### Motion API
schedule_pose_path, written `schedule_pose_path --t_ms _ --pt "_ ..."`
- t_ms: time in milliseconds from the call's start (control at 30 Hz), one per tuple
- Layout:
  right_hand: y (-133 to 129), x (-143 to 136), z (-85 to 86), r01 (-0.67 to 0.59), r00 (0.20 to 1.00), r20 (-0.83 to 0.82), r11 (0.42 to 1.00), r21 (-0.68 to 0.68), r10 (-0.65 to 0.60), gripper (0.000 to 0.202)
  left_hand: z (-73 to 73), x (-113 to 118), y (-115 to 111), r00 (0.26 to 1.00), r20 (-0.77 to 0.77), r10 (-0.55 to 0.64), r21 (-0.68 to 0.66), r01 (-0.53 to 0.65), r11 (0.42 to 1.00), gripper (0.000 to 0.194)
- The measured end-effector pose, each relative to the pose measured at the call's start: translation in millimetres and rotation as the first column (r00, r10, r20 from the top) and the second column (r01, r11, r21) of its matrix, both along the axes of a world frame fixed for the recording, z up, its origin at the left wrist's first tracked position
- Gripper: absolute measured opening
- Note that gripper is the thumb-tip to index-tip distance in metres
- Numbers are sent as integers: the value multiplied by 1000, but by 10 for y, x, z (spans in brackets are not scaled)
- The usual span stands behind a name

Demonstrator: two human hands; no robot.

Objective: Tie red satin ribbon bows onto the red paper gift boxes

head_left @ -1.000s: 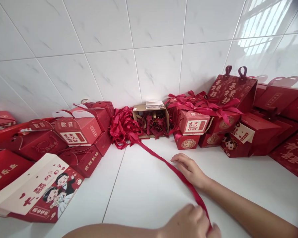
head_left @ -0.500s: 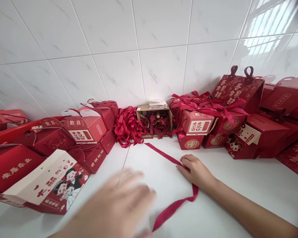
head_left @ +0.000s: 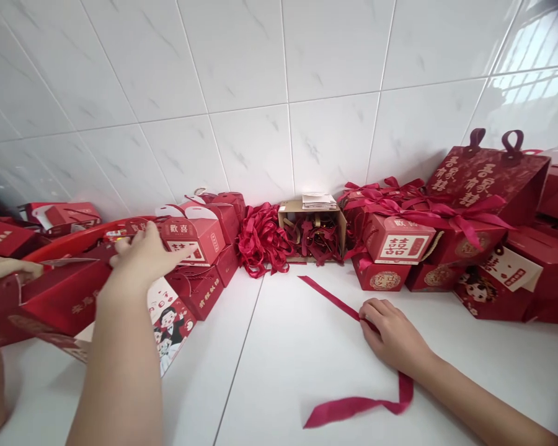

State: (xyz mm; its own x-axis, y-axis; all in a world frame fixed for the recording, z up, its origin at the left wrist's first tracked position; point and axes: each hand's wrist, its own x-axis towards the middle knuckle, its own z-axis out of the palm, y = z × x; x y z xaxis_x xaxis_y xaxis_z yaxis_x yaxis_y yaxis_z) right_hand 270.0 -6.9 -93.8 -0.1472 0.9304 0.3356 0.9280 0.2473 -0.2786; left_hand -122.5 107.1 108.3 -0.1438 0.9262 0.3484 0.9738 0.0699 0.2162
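My left hand [head_left: 142,254] reaches over the red boxes on the left, fingers spread, beside the pink-red box [head_left: 193,235] with a white label; it holds nothing. Under and behind my forearm sits a cream-and-red box with a cartoon couple [head_left: 170,325]. On the white table [head_left: 279,359], my right hand [head_left: 388,328] has its fingers curled over a dark red ribbon [head_left: 332,296]. One end of the ribbon runs up toward the cardboard box; the other hangs below the palm and curves left across the table.
An open cardboard box [head_left: 288,215] of dark red pieces stands by the tiled wall, next to a heap of red ribbon [head_left: 263,238]. Ribboned red boxes [head_left: 400,238] are stacked right. Another person's hand [head_left: 9,272] is at the far-left boxes.
My left hand has moved from the front of the table to the boxes at left. The view has turned left, and another person's hand has appeared. My right hand stays on the ribbon.
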Motion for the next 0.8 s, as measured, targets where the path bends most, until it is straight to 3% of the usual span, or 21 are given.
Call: schedule_pose_path --t_ms 100,300,533,800 --pt "13 5 -63 32 999 8 999 -7 -32 31 -71 160 54 992 52 112 -46 -109 993 111" --pt "22 13 -131 94 996 16 995 -35 -93 41 -231 134 224 987 112 114 2 -115 993 118" --pt "-5 -12 -81 102 994 56 993 -65 -98 43 -251 153 273 980 147 134 47 -143 989 123" --pt "-5 -17 -71 94 995 41 994 -51 -92 42 -228 143 266 972 227 56 53 -69 996 116"
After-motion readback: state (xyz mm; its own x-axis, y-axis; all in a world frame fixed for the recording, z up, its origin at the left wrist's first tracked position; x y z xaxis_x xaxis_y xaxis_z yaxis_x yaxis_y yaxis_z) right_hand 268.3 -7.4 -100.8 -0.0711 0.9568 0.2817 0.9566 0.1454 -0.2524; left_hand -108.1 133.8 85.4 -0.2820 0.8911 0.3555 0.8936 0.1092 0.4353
